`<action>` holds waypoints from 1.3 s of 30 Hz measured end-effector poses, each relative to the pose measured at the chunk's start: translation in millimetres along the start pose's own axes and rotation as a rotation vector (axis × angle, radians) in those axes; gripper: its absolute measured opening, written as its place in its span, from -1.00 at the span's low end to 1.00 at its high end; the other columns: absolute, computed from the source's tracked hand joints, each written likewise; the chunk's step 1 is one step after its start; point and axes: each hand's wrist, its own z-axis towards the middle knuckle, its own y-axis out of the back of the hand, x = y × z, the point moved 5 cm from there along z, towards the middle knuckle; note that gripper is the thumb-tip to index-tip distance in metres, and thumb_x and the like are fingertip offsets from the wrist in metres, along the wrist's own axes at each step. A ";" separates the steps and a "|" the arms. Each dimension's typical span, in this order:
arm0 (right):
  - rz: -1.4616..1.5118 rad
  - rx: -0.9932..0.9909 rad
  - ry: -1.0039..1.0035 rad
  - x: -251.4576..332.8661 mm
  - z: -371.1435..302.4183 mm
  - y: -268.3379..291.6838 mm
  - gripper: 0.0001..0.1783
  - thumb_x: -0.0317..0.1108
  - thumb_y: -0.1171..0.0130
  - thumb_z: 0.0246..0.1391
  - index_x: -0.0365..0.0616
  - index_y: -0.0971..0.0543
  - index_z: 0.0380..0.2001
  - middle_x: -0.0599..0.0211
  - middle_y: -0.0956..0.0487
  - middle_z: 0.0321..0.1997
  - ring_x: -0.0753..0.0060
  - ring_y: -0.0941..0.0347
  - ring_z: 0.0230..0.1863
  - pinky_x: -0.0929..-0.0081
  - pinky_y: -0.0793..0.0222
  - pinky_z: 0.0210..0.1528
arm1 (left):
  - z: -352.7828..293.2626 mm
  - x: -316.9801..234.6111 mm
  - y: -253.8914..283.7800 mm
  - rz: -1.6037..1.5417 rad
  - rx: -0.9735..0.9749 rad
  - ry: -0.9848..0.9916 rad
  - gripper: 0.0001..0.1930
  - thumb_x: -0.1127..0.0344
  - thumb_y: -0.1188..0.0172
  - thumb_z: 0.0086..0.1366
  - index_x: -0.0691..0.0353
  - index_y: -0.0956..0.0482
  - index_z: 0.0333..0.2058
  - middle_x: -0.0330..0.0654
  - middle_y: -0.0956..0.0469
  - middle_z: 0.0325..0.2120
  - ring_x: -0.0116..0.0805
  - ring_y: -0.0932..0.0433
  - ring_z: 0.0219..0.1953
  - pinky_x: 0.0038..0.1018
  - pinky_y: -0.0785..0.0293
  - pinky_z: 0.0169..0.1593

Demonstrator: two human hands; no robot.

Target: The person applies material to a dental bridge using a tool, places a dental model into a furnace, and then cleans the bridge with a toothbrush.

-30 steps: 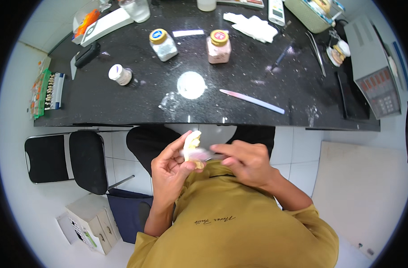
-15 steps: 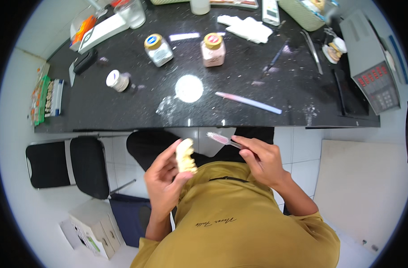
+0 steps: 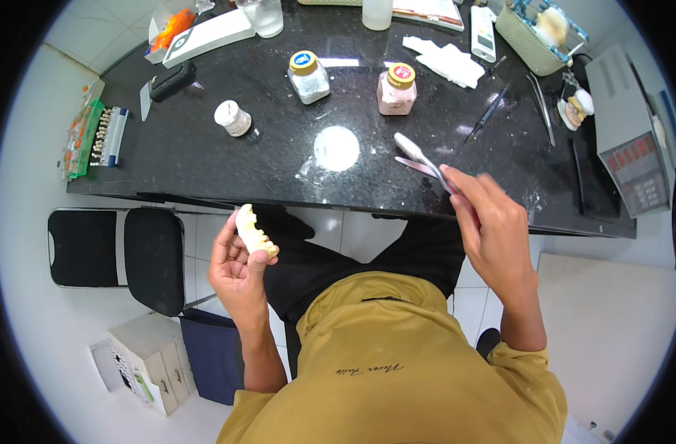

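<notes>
My left hand grips a pale yellow dental cast between thumb and fingers, above my lap just short of the table's front edge. The tooth side of the cast faces right. My right hand reaches over the edge of the black table, its fingers closed on the handle of a toothbrush. The brush head points away to the far left. Right by the toothbrush, a slim pink and lilac stick lies on the tabletop, its near end hidden by the brush and my fingers.
Farther back stand a blue-labelled jar, a pink powder jar and a small white jar. A crumpled white tissue, tweezers, a jaw model and a grey device are at right. Tooth shade tabs lie left.
My right hand has moved forward and right with the toothbrush, now over the table next to the stick. My left hand has shifted left with the cast. The view has shifted too.
</notes>
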 end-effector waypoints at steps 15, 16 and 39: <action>-0.045 -0.030 0.191 36.7 30.1 -59.8 -0.52 -0.57 -0.21 0.10 -0.17 -0.56 0.14 0.16 -0.45 -0.27 0.20 -0.56 -0.50 0.30 -0.52 -0.49 | 10.9 -5.4 41.6 -0.025 -0.187 -0.089 -0.42 0.36 -0.33 0.33 0.39 -0.37 0.26 -0.04 -0.62 -0.16 -0.44 -0.67 -0.28 -0.62 -0.65 -0.27; 0.012 0.048 0.267 50.4 22.6 -68.0 -0.52 -0.56 -0.21 0.09 -0.18 -0.56 0.13 0.17 -0.45 -0.27 0.22 -0.56 -0.51 0.31 -0.53 -0.50 | 11.1 -7.1 48.2 -0.036 -0.210 -0.062 -0.41 0.52 -0.31 0.26 0.43 -0.37 0.25 -0.01 -0.60 -0.07 -0.41 -0.66 -0.20 -0.57 -0.70 -0.28; -0.084 -0.407 0.026 -66.3 -21.3 62.5 -0.75 -0.51 -0.25 0.01 -0.09 -0.70 -0.19 0.29 -0.58 -0.33 0.25 -0.59 -0.40 0.35 -0.53 -0.35 | 29.0 -30.7 -27.3 -0.161 0.020 -0.111 -0.49 0.39 -0.07 0.50 0.30 -0.17 0.34 0.12 -0.47 0.13 -0.13 -0.62 0.05 -0.42 -0.62 0.15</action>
